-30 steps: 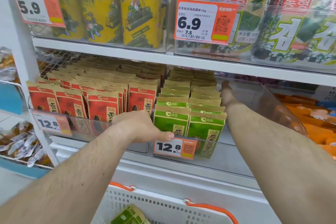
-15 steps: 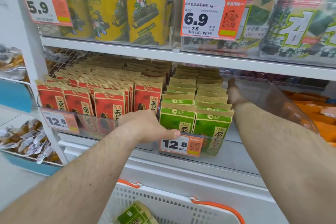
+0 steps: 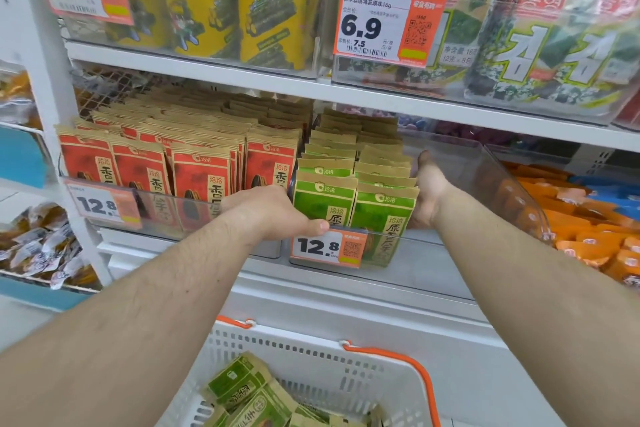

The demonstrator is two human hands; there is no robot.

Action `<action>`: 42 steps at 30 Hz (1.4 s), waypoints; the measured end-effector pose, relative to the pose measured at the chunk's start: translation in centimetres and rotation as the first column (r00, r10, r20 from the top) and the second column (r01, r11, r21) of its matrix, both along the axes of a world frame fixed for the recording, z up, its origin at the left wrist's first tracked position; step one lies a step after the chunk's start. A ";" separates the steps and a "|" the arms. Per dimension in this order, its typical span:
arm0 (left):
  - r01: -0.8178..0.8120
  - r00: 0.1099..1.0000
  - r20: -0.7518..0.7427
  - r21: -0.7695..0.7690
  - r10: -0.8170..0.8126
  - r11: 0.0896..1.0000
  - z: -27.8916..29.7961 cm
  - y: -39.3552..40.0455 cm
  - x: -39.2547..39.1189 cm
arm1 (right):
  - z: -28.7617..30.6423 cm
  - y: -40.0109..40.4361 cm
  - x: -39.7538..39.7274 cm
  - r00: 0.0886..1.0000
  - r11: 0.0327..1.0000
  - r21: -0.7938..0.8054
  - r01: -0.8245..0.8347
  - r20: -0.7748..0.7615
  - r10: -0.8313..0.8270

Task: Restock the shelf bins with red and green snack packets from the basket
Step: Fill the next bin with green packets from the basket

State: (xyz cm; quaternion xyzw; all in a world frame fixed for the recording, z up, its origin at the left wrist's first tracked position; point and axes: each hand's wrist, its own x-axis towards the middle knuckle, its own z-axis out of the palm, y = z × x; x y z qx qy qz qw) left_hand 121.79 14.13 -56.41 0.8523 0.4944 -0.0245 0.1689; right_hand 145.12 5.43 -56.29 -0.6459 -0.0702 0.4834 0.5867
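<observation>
— What's in front of you?

— You're facing white store shelving (image 3: 346, 92) with clear plastic bins. On the upper shelf, yellow canisters (image 3: 273, 14) stand left and seaweed packs (image 3: 540, 45) right, behind a 6.9 price tag (image 3: 388, 26).

— And the middle shelf?

— The left bin (image 3: 166, 215) is full of red snack packets (image 3: 201, 177) standing in rows. Just beside it, the right bin (image 3: 512, 191) holds two rows of green snack packets (image 3: 325, 201) against its left wall, with bare space to their right.

— Your hands?

— Your left hand (image 3: 273, 215) curls over that bin's front left corner, thumb above the 12.8 price tag (image 3: 329, 248). Your right hand (image 3: 427, 194) lies flat, fingers straight, pressed against the right side of the green rows.

— The basket?

— The white basket (image 3: 311, 367) with orange handles sits below you, with more green packets (image 3: 252, 395) lying loose inside.
</observation>
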 end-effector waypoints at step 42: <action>0.398 0.912 -0.010 -0.222 -0.410 0.890 -10.4 -8.2 -14.3 | -31.0 -10.4 -23.6 -0.688 0.105 -0.994 -0.007 0.082 0.721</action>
